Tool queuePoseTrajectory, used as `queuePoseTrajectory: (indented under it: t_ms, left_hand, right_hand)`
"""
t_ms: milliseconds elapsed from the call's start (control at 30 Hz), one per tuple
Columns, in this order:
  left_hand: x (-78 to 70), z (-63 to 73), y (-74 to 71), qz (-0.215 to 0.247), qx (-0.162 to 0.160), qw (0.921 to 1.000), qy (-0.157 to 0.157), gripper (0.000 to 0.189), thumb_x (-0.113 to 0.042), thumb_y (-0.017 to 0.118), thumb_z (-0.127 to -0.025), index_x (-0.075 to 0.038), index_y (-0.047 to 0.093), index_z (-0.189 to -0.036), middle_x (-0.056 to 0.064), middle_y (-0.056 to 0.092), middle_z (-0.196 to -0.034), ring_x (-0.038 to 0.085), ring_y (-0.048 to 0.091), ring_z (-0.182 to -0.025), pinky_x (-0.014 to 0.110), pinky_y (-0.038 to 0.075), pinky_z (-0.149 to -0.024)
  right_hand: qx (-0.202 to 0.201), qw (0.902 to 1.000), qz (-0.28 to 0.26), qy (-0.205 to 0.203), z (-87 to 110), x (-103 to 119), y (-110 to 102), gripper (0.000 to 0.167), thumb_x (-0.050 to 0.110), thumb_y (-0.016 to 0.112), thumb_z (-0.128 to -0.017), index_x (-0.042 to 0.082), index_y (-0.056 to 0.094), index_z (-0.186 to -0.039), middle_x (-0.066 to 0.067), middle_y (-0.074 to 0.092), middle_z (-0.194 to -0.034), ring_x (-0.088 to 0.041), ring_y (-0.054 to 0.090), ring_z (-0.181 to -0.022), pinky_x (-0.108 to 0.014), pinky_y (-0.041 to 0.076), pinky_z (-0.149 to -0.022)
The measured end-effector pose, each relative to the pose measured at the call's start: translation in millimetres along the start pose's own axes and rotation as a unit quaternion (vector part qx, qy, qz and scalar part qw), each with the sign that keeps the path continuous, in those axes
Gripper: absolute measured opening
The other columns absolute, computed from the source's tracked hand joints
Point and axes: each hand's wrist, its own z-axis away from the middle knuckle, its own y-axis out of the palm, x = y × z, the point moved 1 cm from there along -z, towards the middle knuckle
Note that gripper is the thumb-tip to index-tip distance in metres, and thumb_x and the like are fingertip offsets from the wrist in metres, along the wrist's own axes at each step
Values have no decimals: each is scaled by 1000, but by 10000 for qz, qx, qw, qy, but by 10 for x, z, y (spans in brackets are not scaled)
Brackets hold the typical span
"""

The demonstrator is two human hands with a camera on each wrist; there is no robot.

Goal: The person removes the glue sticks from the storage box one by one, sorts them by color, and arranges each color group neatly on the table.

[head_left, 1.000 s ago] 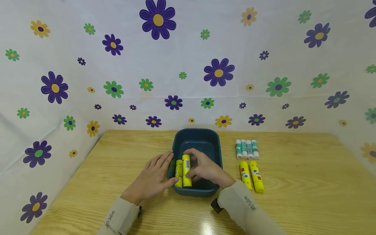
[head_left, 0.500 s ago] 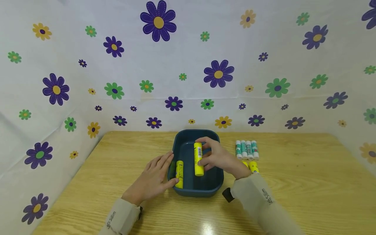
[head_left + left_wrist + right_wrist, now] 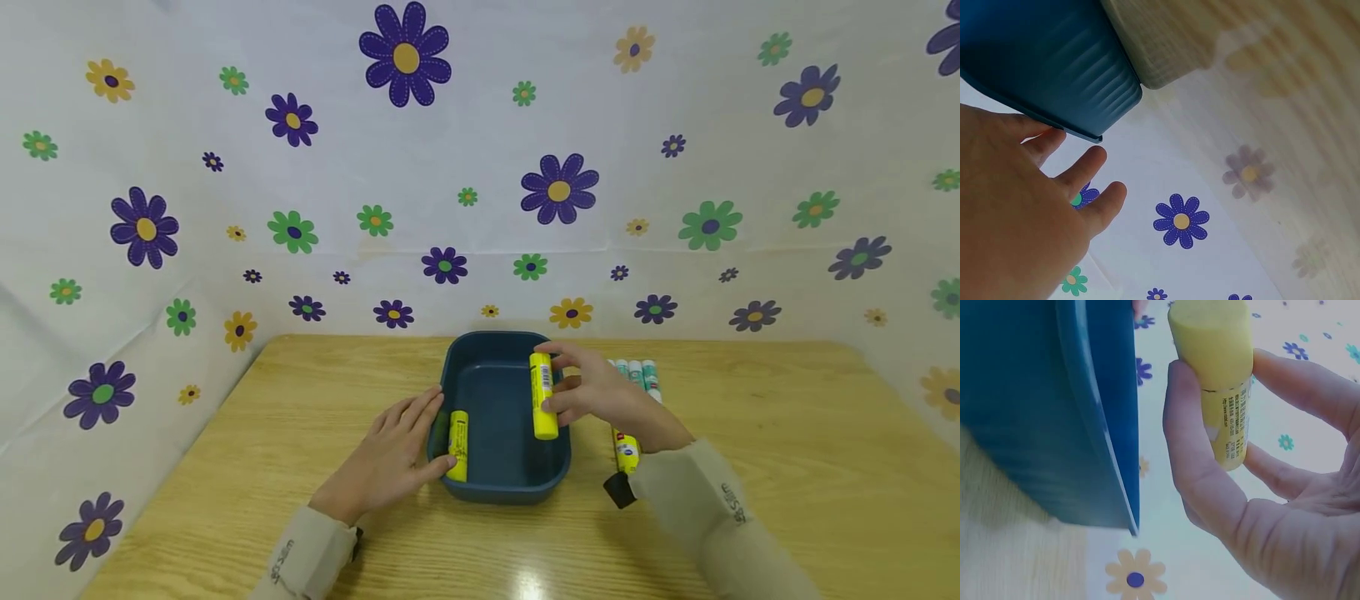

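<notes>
My right hand [image 3: 603, 398] pinches a yellow glue stick [image 3: 542, 396] between thumb and fingers, raised over the right rim of a dark blue plastic bin [image 3: 495, 392]. In the right wrist view the held glue stick [image 3: 1225, 387] shows fine print on its label, beside the bin's wall [image 3: 1029, 425]. Inside the bin, along its left wall, lies a second yellow glue stick [image 3: 458, 442]. My left hand [image 3: 386, 467] rests at the bin's left rim with fingers extended, its thumb overlapping the front left edge near that stick. The left wrist view shows these fingers [image 3: 1085, 169] spread beside the bin.
Right of the bin, white-and-teal glue sticks [image 3: 636, 372] stand in a row, partly hidden by my right hand. A yellow glue stick [image 3: 627, 450] lies in front of them, near my right wrist. Behind the wooden table [image 3: 345, 367] hangs a flowered white cloth [image 3: 480, 150].
My right hand has lifted the yellow glue stick from beside the other one in the bin and carried it rightward to the right rim. The left hand has stayed in place.
</notes>
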Motion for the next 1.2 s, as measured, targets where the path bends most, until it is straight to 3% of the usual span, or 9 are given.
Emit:
queuePoseTrajectory:
  t_ms: [200,433,633,1200]
  left_hand:
    - [1,-6,-4,-3,-65,10000,34,86,-54,53,-99,0,24,-160,12,20,-167,42,25,-147,61,18,-119]
    - [4,-22,-8,23,-24,10000,43,86,-54,52,-100,0,23,-160,12,19,-167,42,24,-148,61,17,-119]
    - [3,-37,-3,8,-15,10000,53,85,-54,51,-100,0,24,-160,12,20,-167,42,25,-148,61,18,-119]
    - [-4,2,-5,48,-13,10000,76,84,-54,52,-101,0,25,-160,12,20,-167,40,25,-148,61,17,-119]
  right_hand:
    - [-113,9995,290,-107,112,-27,-183,79,-1,71,-86,1,33,-155,-30,39,-138,-36,60,-106,-41,61,-77]
    - [-150,9996,210,-93,243,-82,-374,80,-4,70,-86,2,32,-156,-30,35,-137,-33,57,-95,-39,61,-74]
    - [-206,9991,365,-40,356,-115,-502,81,0,71,-87,1,30,-156,-33,34,-141,-37,58,-106,-38,61,-77]
    - [-337,9974,635,109,625,-335,-763,80,1,69,-88,0,28,-156,-36,31,-143,-41,56,-112,-41,60,-76]
